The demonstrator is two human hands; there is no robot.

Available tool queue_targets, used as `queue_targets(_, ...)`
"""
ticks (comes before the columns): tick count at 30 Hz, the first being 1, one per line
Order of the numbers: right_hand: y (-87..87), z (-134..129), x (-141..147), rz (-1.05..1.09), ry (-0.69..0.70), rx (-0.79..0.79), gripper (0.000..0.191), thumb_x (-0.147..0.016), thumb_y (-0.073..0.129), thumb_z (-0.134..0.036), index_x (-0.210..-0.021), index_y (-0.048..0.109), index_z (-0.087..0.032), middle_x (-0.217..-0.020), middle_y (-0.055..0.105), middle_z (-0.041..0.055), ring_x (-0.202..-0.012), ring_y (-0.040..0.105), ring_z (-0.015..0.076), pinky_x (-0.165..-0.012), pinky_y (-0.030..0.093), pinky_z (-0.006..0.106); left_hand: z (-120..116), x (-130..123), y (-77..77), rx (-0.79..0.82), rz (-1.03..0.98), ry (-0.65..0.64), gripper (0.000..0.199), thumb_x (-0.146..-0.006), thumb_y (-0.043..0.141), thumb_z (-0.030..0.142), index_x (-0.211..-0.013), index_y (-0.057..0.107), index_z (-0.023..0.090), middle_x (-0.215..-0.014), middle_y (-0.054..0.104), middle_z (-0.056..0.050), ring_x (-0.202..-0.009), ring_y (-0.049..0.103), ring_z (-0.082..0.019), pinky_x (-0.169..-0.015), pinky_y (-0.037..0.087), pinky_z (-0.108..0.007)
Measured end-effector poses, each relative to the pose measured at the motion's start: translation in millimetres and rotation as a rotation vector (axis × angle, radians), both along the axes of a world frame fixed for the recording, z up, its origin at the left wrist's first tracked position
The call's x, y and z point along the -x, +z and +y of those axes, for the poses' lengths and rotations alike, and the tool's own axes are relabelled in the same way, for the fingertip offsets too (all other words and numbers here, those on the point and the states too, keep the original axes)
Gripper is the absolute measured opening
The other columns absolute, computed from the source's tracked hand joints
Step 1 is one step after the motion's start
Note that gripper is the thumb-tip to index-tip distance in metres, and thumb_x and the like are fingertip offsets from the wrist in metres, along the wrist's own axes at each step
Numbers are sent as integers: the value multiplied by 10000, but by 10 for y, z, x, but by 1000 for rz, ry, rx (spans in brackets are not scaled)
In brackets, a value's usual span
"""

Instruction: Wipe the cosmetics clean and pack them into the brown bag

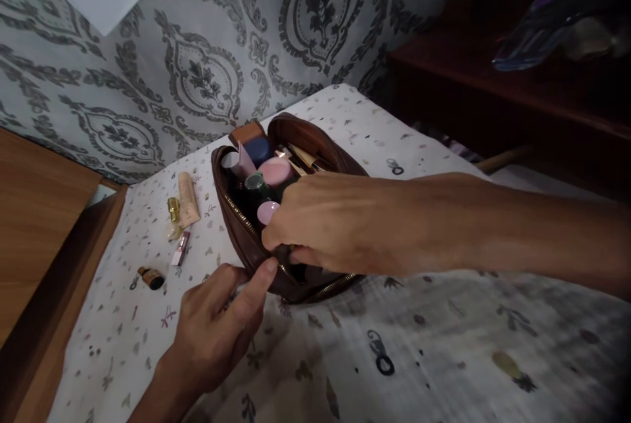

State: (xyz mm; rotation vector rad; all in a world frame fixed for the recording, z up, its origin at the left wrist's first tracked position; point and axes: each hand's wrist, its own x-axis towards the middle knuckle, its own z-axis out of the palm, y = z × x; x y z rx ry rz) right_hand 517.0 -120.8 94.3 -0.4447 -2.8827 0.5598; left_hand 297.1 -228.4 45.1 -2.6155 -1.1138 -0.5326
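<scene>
A brown zip bag (241,239) lies unzipped on the printed white sheet (434,344), filled with cosmetics. Inside show a round pink item (275,171), a blue item (256,150), a green-rimmed bottle (255,182) and a light pink cap (267,212). My left hand (217,318) pinches the near edge of the bag between thumb and fingers. Into the bag's near part reaches my right hand (310,219), its fingers curled down; the fingertips and anything between them are hidden.
Left of the bag lie a beige tube (188,198), a gold-capped bottle (173,209), a pink lipstick-like tube (181,248) and a small dark bottle (151,277). Patterned wallpaper (207,75) rises behind. Dark red furniture (444,88) stands at the right, a wooden board (44,206) at the left.
</scene>
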Motion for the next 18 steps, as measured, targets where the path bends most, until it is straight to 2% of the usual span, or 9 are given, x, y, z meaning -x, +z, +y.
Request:
queue_targets(3, -2, 21, 83, -6, 50, -46, 222, -740, 543, 25, -615, 531, -159, -569, 505, -34, -462, 312, 73, -500, 229, 283, -7, 11, -22, 14, -27, -9, 551, -924, 483, 60, -1458, 393, 163, -741, 440, 17, -621, 426, -122, -488, 324, -234)
queue_targets(8, 64, 9, 210, -216, 53, -64, 253, -717, 548, 19, -554, 479, -161, -585, 504, -15, -493, 381, 91, -497, 265, 277, -13, 19, -44, 9, -43, 0, 543, -925, 485, 63, -1453, 399, 159, -745, 443, 19, -625, 432, -124, -495, 333, -238)
queue_targets(12, 78, -7, 241, -222, 8, -82, 181, -725, 552, 18, -650, 571, -145, -662, 565, 1, -531, 434, 100, -512, 276, 273, -10, 20, -54, 7, -56, -5, 507, -938, 476, 80, -1436, 410, 153, -737, 451, 24, -620, 443, -118, -498, 344, -229)
queue_targets(18, -23, 27, 213, -233, 12, -41, 116, -783, 581, -78, -827, 675, -129, -832, 648, 54, -621, 517, 124, -563, 299, 283, -15, 30, -64, 0, -63, -13, 484, -943, 493, 95, -1420, 419, 132, -730, 463, 22, -620, 447, -124, -495, 346, -236)
